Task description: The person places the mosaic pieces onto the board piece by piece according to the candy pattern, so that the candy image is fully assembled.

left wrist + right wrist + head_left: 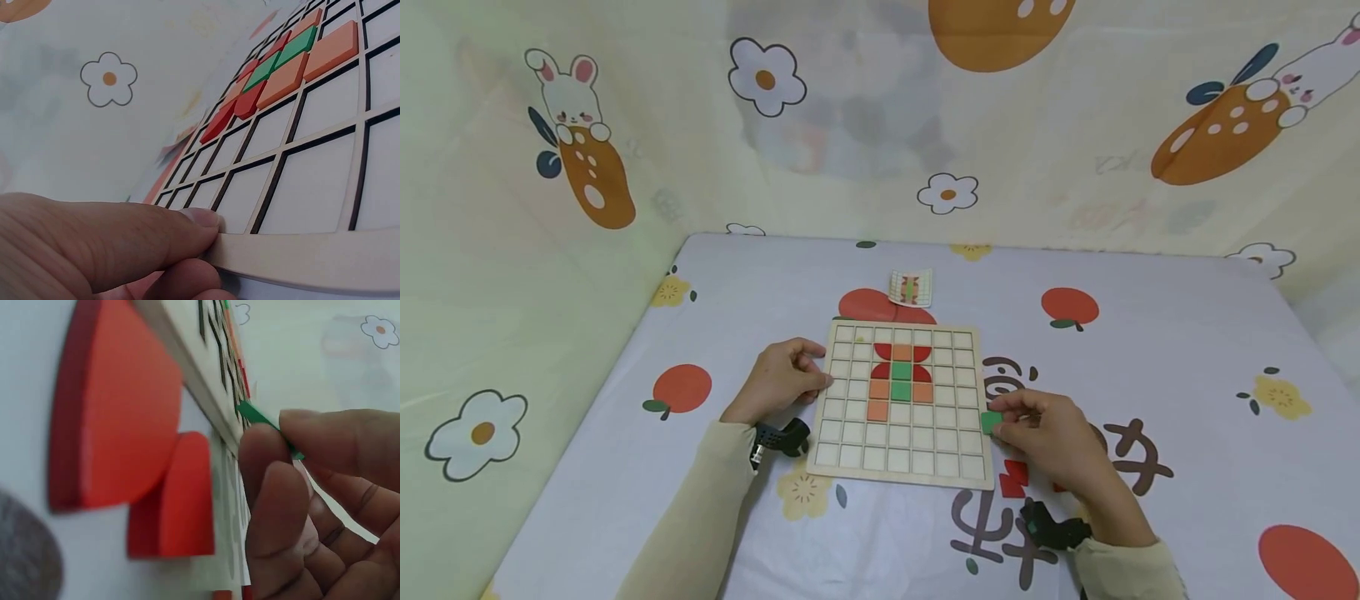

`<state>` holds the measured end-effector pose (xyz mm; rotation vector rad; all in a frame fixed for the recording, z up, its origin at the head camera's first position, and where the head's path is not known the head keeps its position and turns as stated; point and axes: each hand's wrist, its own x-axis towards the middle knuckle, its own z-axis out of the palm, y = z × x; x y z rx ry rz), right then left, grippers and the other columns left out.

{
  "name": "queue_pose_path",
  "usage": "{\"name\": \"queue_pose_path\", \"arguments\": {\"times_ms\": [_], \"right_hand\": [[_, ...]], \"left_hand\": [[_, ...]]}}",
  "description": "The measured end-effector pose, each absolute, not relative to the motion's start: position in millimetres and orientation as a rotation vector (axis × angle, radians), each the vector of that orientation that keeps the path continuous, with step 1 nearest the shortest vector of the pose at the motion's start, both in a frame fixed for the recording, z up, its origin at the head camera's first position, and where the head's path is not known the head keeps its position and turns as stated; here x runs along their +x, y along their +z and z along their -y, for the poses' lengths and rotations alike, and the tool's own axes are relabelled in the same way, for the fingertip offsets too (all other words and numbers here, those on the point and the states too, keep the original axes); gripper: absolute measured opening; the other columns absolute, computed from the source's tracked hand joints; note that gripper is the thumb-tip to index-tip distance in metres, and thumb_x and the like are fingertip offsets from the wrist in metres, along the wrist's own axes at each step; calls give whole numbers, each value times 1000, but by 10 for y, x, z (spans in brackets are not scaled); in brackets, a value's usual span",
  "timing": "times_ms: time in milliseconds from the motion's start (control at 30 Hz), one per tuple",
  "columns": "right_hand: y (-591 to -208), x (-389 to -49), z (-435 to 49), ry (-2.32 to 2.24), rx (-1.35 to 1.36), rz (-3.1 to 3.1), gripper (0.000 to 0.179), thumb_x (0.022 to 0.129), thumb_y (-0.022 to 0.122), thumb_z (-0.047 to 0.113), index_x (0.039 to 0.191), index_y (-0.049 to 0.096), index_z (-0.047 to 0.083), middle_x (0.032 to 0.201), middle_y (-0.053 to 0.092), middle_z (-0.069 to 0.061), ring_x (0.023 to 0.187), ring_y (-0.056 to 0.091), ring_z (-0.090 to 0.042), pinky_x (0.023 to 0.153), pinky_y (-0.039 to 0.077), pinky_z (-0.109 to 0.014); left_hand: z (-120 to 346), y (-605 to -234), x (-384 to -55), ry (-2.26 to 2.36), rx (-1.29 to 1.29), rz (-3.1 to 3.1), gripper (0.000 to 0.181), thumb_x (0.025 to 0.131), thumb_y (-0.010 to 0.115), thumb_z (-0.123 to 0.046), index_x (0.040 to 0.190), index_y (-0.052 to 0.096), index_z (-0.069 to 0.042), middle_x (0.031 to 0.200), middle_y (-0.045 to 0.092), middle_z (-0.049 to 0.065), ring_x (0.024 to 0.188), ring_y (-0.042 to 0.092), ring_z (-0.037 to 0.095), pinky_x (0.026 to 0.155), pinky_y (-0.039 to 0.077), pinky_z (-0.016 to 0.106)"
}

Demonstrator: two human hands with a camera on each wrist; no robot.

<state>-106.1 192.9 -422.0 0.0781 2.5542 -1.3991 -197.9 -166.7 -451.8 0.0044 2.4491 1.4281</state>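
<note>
A wooden grid board (925, 462) lies on the tablecloth, with red, orange and green tiles set in its middle squares. At the board's left edge is my left hand (778, 379), holding the rim between thumb (200, 219) and curled fingers. My right hand (1052, 433) pinches a green square tile (991, 422) between thumb and fingertips, just beside the right edge. In the right wrist view that green tile (269, 428) shows edge-on. Red rounded tiles (128, 412) lie on the cloth below the right hand, partly hidden by it in the head view.
A small pattern card (911, 288) showing a similar coloured figure lies behind the board. The white cloth (1180, 350) is printed with fruit, flowers and dark lettering. Patterned curtains (850, 150) rise at the back and left.
</note>
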Motion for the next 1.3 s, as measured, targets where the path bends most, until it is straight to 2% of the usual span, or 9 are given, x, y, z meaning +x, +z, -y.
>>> {"name": "queue_pose_path", "arguments": {"times_ms": [267,600,767,1133,1300], "right_hand": [[-4256,-1085,-1904,-1248,94,-2632,33,84,77,1,117,74,0,95,64,-9,81,59,-21,61,51,-24],[-4214,-1093,-1834,-1179,96,-2677,33,84,82,7,116,74,1,87,64,-6,77,57,-20,58,48,-25],[-4155,-1112,-1718,-1219,82,-2669,32,83,80,5,114,74,1,83,63,-7,74,57,-21,53,48,-27],[-4156,-1234,-1368,-1265,-12,-2678,26,79,79,3,105,77,4,78,63,-4,73,56,-19,60,49,-31],[-4196,-1262,-1225,-1286,20,-2637,25,78,84,4,103,78,5,78,64,-3,75,58,-19,63,49,-31]], "left_hand": [[1666,-4518,-1985,1434,6,-2451,42,89,82,-10,127,65,-3,87,68,7,65,63,16,62,53,26],[1648,-4538,-1977,1437,-27,-2443,42,89,82,-10,127,65,-4,87,67,7,65,63,17,62,53,26],[1659,-4553,-1966,1438,-15,-2455,41,89,82,-10,126,65,-4,86,67,7,64,62,17,61,52,26],[1655,-4522,-1971,1452,11,-2457,41,89,82,-9,126,65,-4,85,68,7,64,62,16,61,52,26],[1663,-4509,-1963,1475,12,-2440,41,88,82,-9,125,65,-2,85,68,6,64,63,15,61,54,26]]}}
